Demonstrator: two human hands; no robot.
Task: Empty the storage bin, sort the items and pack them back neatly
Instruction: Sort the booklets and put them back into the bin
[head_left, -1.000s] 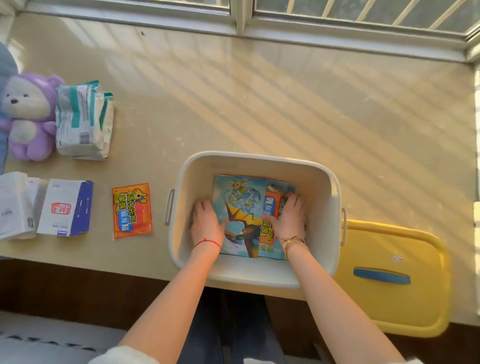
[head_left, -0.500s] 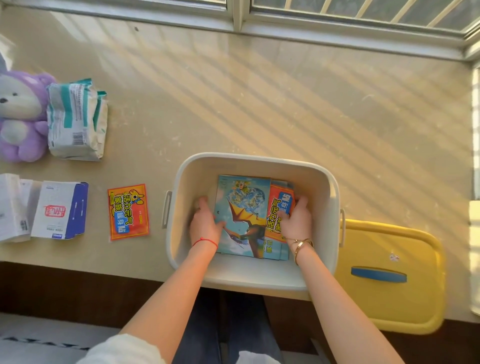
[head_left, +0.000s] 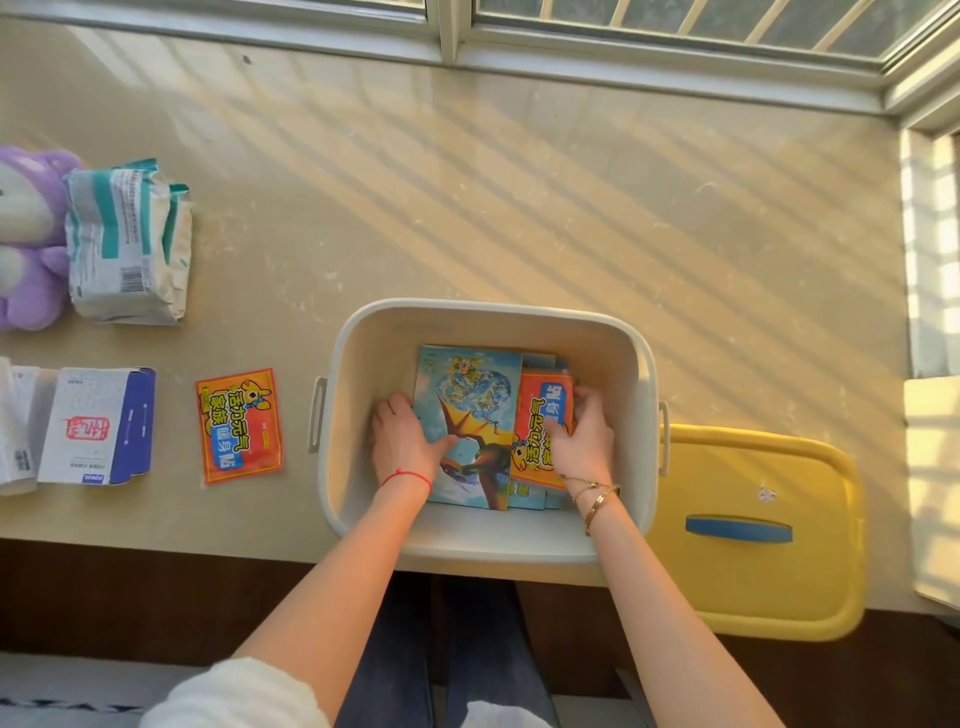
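Head view: both hands, left hand (head_left: 402, 441) and right hand (head_left: 584, 441), clasp booklets (head_left: 467, 410) inside bin (head_left: 488, 312).

One white storage bin (head_left: 488, 540) and one yellow lid (head_left: 758, 577) are counted. Two orange warmer packets are seen, one under the right hand's fingers (head_left: 584, 402) and one (head_left: 240, 425) well left of the left hand's fingers (head_left: 397, 410). One picture book (head_left: 467, 410) between the fingers, one plush toy (head_left: 28, 239), one teal-and-white pack (head_left: 127, 241) and one blue-and-white box (head_left: 98, 426) are counted.
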